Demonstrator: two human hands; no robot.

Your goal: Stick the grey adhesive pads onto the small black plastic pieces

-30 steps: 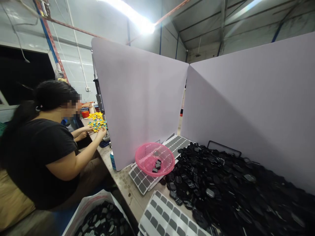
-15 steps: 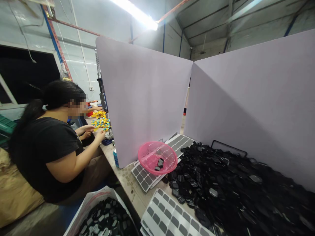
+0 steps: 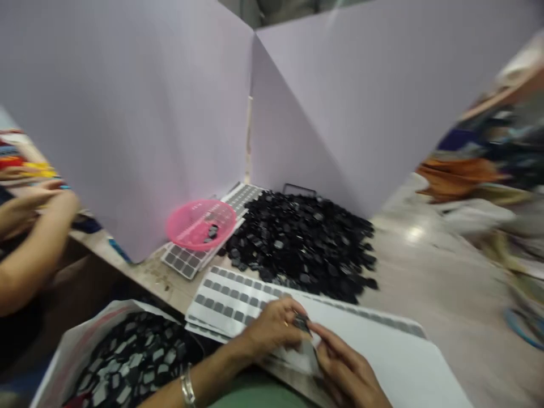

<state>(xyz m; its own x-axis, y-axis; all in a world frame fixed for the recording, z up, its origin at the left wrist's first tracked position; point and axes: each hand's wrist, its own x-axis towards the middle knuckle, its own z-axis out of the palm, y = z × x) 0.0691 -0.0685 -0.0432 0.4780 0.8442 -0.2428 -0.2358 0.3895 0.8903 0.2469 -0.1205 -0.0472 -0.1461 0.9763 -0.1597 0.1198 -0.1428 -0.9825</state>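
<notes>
My left hand (image 3: 272, 328) pinches a small black part (image 3: 301, 323) over a white sheet of grey stickers (image 3: 229, 297) at the table's near edge. My right hand (image 3: 344, 365) meets it from the right, fingertips touching the same part and the sheet. A silver bracelet sits on my left wrist. The view is motion-blurred.
A large heap of black parts (image 3: 301, 243) lies behind the sheet. A pink basket (image 3: 199, 224) with a few parts rests on another sticker sheet at left. A bag of black parts (image 3: 127, 362) stands below the table. Lilac partitions (image 3: 136, 113) wall the desk. A co-worker's arms (image 3: 29, 226) are at far left.
The view swung down and to the right. My two hands came into view at the sticker sheet with a black part. The co-worker slid to the left edge.
</notes>
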